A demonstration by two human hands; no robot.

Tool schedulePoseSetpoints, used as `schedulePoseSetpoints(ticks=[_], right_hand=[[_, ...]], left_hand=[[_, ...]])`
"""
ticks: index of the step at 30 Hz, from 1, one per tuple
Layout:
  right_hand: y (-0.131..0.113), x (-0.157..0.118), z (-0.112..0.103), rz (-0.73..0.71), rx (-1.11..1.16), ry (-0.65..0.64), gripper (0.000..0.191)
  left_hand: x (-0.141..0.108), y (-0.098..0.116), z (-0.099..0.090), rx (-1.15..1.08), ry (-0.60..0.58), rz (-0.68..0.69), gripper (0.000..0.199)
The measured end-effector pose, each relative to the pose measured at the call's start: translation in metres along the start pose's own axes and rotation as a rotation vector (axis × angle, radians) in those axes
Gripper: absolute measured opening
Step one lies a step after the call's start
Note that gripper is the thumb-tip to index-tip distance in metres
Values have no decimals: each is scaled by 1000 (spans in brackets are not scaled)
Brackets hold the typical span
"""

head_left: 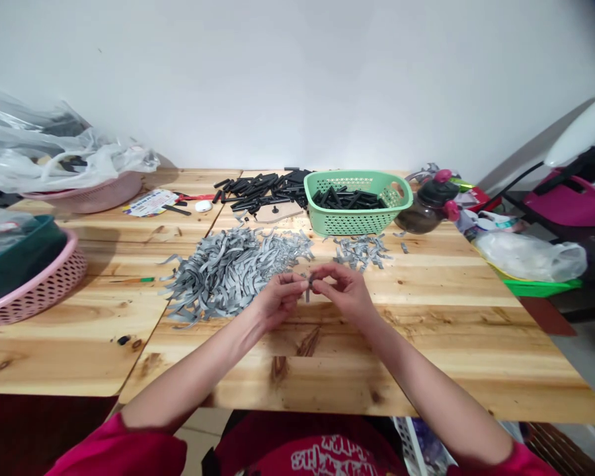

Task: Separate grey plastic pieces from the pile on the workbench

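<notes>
My left hand and my right hand meet fingertip to fingertip over the table. Between their pinched fingers is a short grey strip, its lower end hanging down. The fingers cover most of it. Just left of my hands spreads a large heap of grey strips, thin and curled. A smaller scatter of short grey pieces lies beyond my right hand. Behind that stands a green basket with black tubes inside.
More black tubes lie piled near the wall. A dark round pot stands right of the basket. Pink baskets and plastic bags take up the left side. A small cutter lies on the wooden table.
</notes>
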State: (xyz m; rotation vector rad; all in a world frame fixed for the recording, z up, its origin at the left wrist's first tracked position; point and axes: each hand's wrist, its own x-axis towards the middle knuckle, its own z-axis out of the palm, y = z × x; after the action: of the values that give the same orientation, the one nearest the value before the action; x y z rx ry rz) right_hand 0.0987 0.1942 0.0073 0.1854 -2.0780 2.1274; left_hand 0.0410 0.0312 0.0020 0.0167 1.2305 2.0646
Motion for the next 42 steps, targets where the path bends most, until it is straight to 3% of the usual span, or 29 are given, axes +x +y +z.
schedulePoseSetpoints(ticks=[3,8,12,17,22,25,29,35,38,40,42], right_hand=[[3,-2,2,-72,-60,-82,54],[9,-5,7,-253,-294,-29,12],[12,-6,8,-289,-362,-31,23],[10,-6,9,-323,-388,3,11],[5,-5,8,-272,-315,-8,9],[6,-3,8,-165,-211,15,8],[11,0,7,47,-18,91,18],[10,2,7,142,277,132,36],[11,9,-9,58,93,299,39],[13,15,-23,-71,-228,519,42],[16,19,-32,-148,-564,645,55]], left_hand=[[2,2,-5,-39,-10,15,31],[0,2,-3,-78,8,-4,29],[-2,3,0,-111,6,0,29],[-4,2,2,-106,15,-7,29],[-3,0,3,-78,47,18,31],[-1,1,1,-59,52,24,32],[0,2,-1,-10,3,-2,34],[-1,-3,0,70,-1,19,32],[2,2,-2,-15,40,60,25],[5,9,-6,-162,105,93,14],[9,19,-10,-310,166,108,10]])
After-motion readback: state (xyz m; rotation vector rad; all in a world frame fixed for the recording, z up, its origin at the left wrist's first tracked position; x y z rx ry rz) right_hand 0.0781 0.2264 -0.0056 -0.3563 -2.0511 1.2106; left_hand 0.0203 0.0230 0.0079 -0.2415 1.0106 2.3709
